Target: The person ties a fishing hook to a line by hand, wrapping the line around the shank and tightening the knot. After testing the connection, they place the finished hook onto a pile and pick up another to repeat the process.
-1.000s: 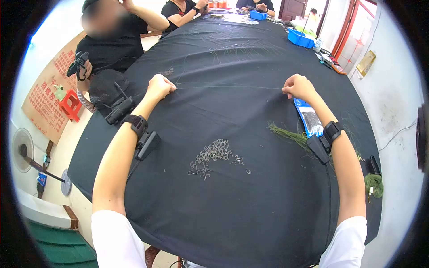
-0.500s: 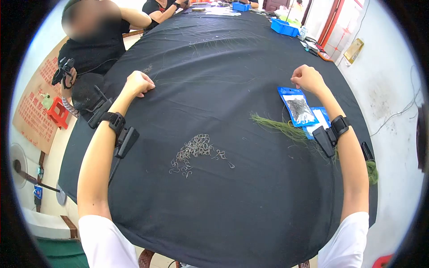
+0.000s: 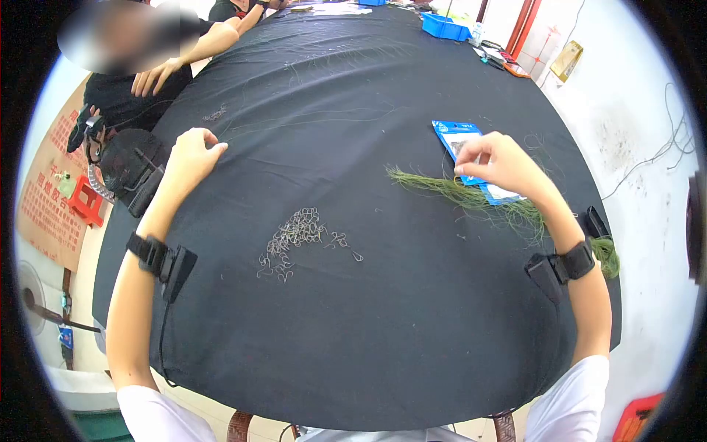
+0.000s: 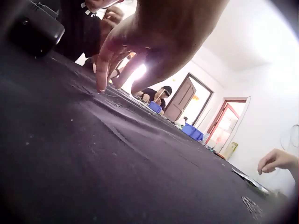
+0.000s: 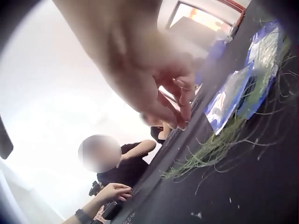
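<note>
My left hand (image 3: 193, 158) is low over the black cloth at the left, thumb and fingers apart. A thin fishing line (image 3: 331, 120) runs rightward over the cloth from near its fingertips. Over the blue packets (image 3: 444, 132) at the right hangs my right hand (image 3: 497, 163), its fingers loosely bent with nothing visible between them. Just below its fingertips lies a bundle of green fishing line (image 3: 427, 182), partly under the lower packet. A pile of metal fish hooks (image 3: 298, 228) lies between my forearms, with a few loose ones beside it.
A person in black (image 3: 140, 96) sits at the table's left side, near a dark device (image 3: 143, 190). Several fine lines lie farther up the black cloth (image 3: 353, 331). At the far right stands a blue bin (image 3: 445, 28); another green bundle (image 3: 607, 258) lies near the right edge.
The line stretched between both hands has come out of the right hand and lies on the cloth. The right hand has come back over the green bundle; the left thumb and fingers have parted.
</note>
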Demonstrator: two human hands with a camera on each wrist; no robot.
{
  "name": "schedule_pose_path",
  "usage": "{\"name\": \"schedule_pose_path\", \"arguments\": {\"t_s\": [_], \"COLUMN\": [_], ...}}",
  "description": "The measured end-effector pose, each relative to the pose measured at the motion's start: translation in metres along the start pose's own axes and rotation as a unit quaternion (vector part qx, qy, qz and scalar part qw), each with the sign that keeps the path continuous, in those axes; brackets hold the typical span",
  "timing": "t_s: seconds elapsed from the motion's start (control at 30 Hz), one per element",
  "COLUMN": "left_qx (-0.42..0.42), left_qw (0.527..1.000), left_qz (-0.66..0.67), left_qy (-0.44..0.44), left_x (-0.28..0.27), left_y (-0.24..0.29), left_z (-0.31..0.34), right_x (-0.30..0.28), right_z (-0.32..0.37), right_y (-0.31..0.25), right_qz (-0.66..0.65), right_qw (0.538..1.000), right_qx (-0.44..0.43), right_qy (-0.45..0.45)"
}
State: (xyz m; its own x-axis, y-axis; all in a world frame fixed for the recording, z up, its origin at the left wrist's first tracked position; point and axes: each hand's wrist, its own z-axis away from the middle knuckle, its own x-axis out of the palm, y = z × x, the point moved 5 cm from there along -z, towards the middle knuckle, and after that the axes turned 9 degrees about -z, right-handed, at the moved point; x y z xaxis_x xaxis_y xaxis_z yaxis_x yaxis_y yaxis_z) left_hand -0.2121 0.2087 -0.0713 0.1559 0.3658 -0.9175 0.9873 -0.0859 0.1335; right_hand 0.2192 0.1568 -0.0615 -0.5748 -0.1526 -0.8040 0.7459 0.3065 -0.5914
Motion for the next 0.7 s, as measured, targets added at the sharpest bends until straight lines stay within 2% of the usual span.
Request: {"name": "schedule_pose_path", "arguments": {"t_s": [0.07, 0.17, 0.2, 0.3, 0.33, 0.4, 0.53, 0.63, 0.7], "left_qx": [0.034, 0.094, 0.082, 0.124, 0.155, 0.159, 0.153, 0.165, 0.200], "left_qw": [0.999, 0.994, 0.996, 0.990, 0.986, 0.981, 0.957, 0.924, 0.900], "left_qz": [0.003, -0.028, -0.010, 0.059, 0.063, 0.109, 0.228, 0.304, 0.345], "left_qy": [0.016, 0.051, 0.020, -0.002, 0.007, -0.023, -0.097, -0.163, -0.177], "left_x": [-0.009, -0.022, -0.026, -0.034, -0.037, -0.042, -0.040, -0.028, -0.019], "left_y": [0.020, 0.051, 0.063, 0.089, 0.097, 0.114, 0.152, 0.181, 0.197], "left_z": [0.017, 0.040, 0.047, 0.064, 0.069, 0.080, 0.100, 0.111, 0.121], "right_x": [0.010, 0.026, 0.032, 0.039, 0.038, 0.032, 0.031, 0.040, 0.050], "right_z": [0.013, 0.017, 0.016, 0.014, 0.014, 0.016, 0.026, 0.040, 0.048], "right_y": [-0.004, -0.005, -0.003, 0.008, 0.007, 0.002, -0.015, -0.042, -0.057], "right_qz": [0.014, 0.029, 0.005, -0.007, -0.020, -0.047, -0.128, -0.161, -0.203], "right_qw": [1.000, 0.990, 0.991, 0.986, 0.987, 0.988, 0.983, 0.977, 0.967], "right_qx": [0.010, -0.052, -0.045, -0.040, -0.036, -0.026, -0.060, -0.107, -0.144], "right_qy": [0.024, 0.128, 0.126, 0.159, 0.156, 0.148, 0.115, 0.085, 0.056]}}
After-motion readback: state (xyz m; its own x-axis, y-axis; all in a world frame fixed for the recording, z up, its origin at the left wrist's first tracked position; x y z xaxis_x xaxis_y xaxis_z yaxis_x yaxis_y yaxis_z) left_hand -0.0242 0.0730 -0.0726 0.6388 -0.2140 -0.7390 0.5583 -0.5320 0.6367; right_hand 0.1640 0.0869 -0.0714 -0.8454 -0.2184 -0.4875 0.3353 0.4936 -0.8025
